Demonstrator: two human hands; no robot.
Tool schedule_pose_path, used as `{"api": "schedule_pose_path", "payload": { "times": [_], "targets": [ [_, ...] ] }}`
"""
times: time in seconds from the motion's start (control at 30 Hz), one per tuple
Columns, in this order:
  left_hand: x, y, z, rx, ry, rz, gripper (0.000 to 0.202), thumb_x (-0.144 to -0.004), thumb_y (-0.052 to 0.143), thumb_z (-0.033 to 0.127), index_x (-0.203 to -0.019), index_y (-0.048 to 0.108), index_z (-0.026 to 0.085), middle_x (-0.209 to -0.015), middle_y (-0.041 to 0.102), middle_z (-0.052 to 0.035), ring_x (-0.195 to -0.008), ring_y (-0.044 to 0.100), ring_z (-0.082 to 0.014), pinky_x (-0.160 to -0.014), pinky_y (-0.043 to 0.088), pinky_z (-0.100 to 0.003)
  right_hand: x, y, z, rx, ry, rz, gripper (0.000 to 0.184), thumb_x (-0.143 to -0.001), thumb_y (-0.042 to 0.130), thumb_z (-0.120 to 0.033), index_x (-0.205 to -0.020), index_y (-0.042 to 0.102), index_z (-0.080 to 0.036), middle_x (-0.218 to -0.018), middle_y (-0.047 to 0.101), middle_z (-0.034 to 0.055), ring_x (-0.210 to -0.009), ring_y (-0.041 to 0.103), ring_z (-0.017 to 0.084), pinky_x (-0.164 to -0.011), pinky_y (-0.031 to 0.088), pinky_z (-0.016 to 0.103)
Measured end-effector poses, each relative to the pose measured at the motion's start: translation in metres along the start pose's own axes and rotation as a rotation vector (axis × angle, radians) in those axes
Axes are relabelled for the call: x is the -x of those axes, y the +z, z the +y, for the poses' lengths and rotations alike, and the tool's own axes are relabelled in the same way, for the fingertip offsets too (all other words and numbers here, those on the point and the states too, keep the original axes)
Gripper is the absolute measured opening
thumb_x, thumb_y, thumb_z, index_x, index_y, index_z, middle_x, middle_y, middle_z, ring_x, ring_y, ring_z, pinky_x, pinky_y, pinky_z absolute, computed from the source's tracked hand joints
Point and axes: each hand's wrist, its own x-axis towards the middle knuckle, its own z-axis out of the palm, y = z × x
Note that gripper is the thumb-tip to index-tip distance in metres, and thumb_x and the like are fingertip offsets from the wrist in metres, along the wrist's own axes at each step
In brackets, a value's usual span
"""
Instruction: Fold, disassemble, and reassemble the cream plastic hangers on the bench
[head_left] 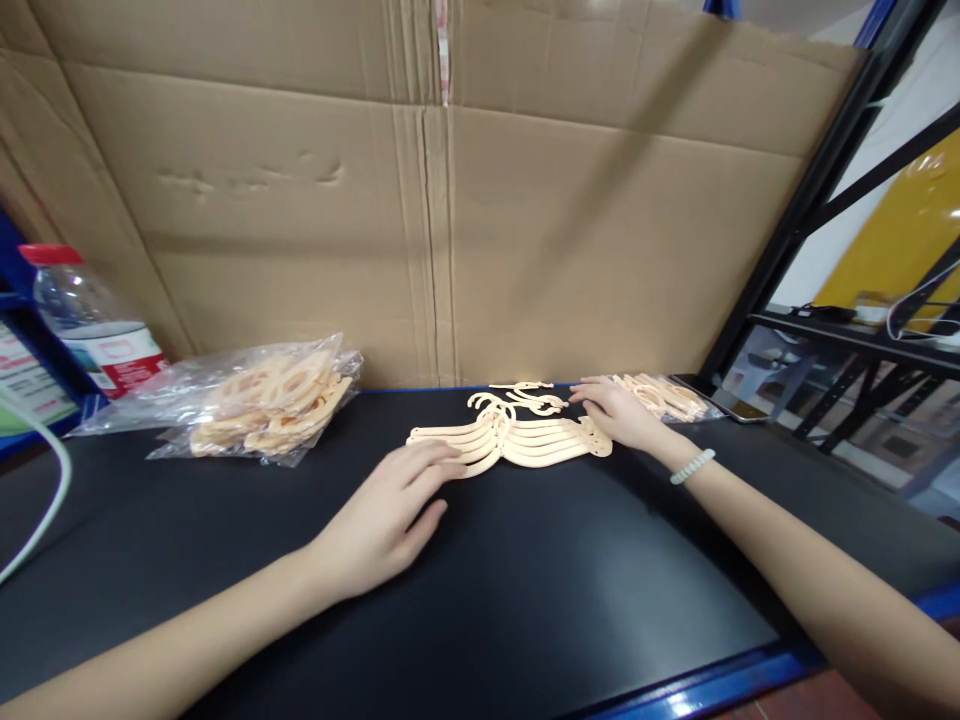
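A fanned stack of cream plastic hangers (517,440) lies on the black table top (525,600), hooks pointing away from me. My left hand (390,515) rests flat with fingers stretched out, fingertips touching the stack's left end. My right hand (619,412) lies open on the stack's right end, fingers reaching toward a loose hanger (529,398) just behind the stack. A white bracelet (691,466) is on my right wrist.
A clear bag of cream hangers (262,400) lies at the left, another small pile in plastic (667,396) at the right. A water bottle (90,325) stands far left by a white cable (45,510). A cardboard wall (450,200) backs the table; a phone (739,408) lies at the right.
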Motion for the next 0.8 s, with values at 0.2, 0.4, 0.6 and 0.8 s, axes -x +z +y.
{"api": "schedule_pose_path", "payload": {
  "times": [0.2, 0.4, 0.6, 0.8],
  "targets": [
    [-0.001, -0.005, 0.042, 0.317, 0.126, -0.303, 0.034, -0.09, 0.048, 0.015, -0.121, 0.058, 0.026, -0.131, 0.057, -0.0062, -0.126, 0.048, -0.0234, -0.108, 0.041, -0.04, 0.001, 0.008, -0.005, 0.036, -0.064, -0.079, 0.041, -0.081, 0.04, -0.009, -0.107, 0.071, -0.015, -0.127, 0.062, 0.0117, -0.126, 0.051, 0.028, -0.106, 0.043, 0.05],
    [-0.005, -0.007, 0.037, 0.547, -0.004, -0.27, 0.025, -0.092, 0.049, 0.016, -0.11, 0.064, 0.024, -0.121, 0.065, -0.0059, -0.119, 0.056, -0.0205, -0.103, 0.046, -0.035, 0.002, 0.014, -0.002, 0.061, -0.088, -0.135, 0.05, -0.077, 0.04, -0.007, -0.119, 0.066, -0.014, -0.134, 0.057, 0.0131, -0.126, 0.051, 0.028, -0.106, 0.043, 0.05],
    [-0.004, -0.004, 0.035, 0.58, -0.043, -0.274, 0.023, -0.089, 0.053, 0.015, -0.106, 0.067, 0.024, -0.122, 0.064, -0.005, -0.121, 0.054, -0.0207, -0.105, 0.044, -0.036, 0.001, 0.018, -0.001, 0.077, -0.12, -0.159, 0.052, -0.075, 0.04, -0.005, -0.121, 0.065, -0.009, -0.129, 0.061, 0.016, -0.124, 0.053, 0.028, -0.106, 0.043, 0.049],
    [-0.005, -0.005, 0.035, 0.628, -0.073, -0.273, 0.022, -0.09, 0.053, 0.018, -0.105, 0.068, 0.025, -0.121, 0.065, -0.0057, -0.121, 0.055, -0.0219, -0.103, 0.045, -0.039, 0.001, 0.014, -0.002, 0.077, -0.12, -0.121, 0.05, -0.075, 0.042, -0.007, -0.117, 0.067, -0.014, -0.123, 0.066, 0.0104, -0.12, 0.056, 0.026, -0.104, 0.045, 0.047]
  ]
}}
